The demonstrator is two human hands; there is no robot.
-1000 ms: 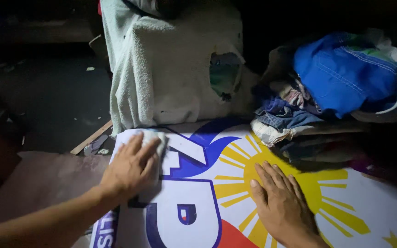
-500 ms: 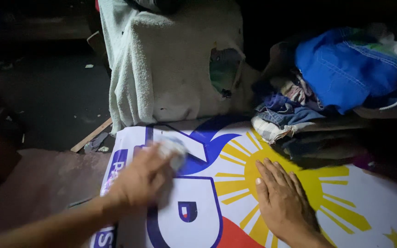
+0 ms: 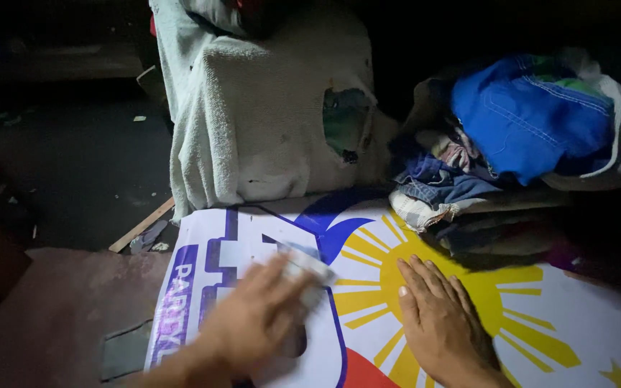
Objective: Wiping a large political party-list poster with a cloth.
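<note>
Head view: left hand (image 3: pixel 256 323), motion-blurred, presses a small pale cloth (image 3: pixel 305 271) onto a printed banner (image 3: pixel 583 323) with blue letters and a yellow sun; fingers curled over the cloth, gripping it. Cloth sits near the banner's middle, just left of the sun. Right hand (image 3: pixel 440 323) lies open, palm flat on the sun, close beside the left. Beyond the banner: a holed white towel (image 3: pixel 267 108) draped upright, and a clothes heap (image 3: pixel 526 129) topped with blue fabric.
</note>
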